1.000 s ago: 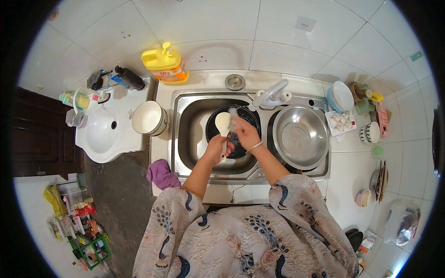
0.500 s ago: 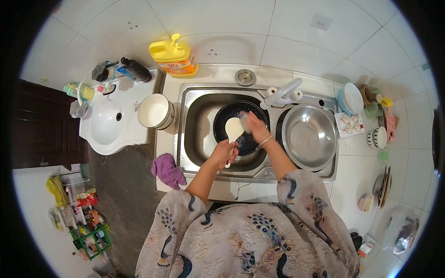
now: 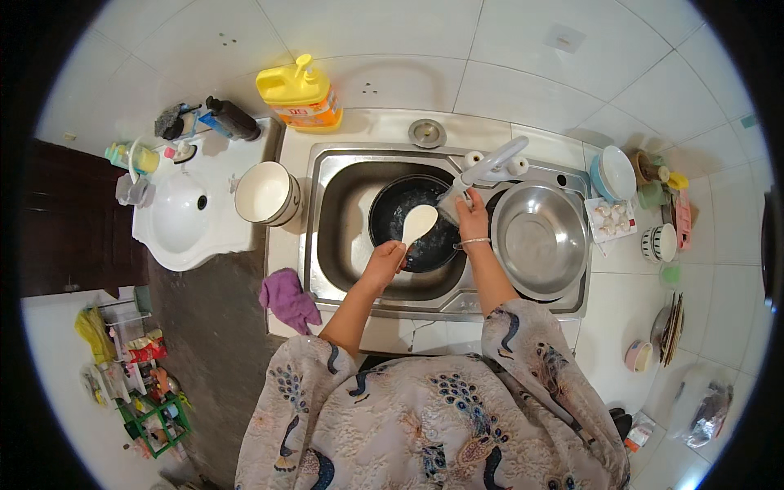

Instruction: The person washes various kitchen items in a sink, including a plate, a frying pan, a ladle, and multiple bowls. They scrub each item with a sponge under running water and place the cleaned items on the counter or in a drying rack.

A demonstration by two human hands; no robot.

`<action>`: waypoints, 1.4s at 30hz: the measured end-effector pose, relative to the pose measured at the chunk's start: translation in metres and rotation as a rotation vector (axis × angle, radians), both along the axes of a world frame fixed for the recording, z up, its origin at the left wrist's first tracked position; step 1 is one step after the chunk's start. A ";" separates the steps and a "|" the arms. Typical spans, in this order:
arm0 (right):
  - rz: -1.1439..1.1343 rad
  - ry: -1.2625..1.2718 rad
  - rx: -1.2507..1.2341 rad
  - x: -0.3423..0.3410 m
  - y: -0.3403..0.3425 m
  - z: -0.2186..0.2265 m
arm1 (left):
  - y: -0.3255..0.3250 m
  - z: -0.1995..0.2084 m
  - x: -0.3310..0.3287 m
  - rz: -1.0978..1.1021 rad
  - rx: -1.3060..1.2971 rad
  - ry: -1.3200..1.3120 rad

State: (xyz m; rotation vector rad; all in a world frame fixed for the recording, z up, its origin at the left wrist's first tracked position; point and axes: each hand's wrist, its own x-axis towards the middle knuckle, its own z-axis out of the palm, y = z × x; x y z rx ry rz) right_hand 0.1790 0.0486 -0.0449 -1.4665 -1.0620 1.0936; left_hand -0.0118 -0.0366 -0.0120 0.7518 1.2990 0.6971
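Observation:
My left hand is closed round the handle of a white rice paddle, its broad end pointing up and away over a black pan. The pan sits in the left sink basin and has wet, bubbly patches inside. Below the faucet, at the right of the pan, my right hand has its fingers round a soft grey pad. The pad is blurred and partly hidden by the fingers. Paddle and pad are apart.
A metal basin fills the right sink bowl. Left of the sink stand cream bowls and a purple cloth. Behind are a yellow pump jug and a round drain strainer. Blue-and-white bowls and an egg tray stand right.
My right hand has moved away from the paddle, to the right and slightly back, under the faucet. The paddle has shifted slightly, still in my left hand.

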 end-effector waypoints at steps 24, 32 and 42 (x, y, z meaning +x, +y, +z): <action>0.556 -0.820 0.234 -0.059 -0.018 0.025 | -0.014 -0.013 0.013 -0.049 0.423 0.412; 0.174 0.559 -0.537 -0.001 0.019 0.037 | -0.030 0.011 0.004 0.088 0.290 0.075; 0.143 -0.008 -0.251 -0.046 -0.008 0.050 | -0.024 -0.003 0.009 0.056 0.466 0.284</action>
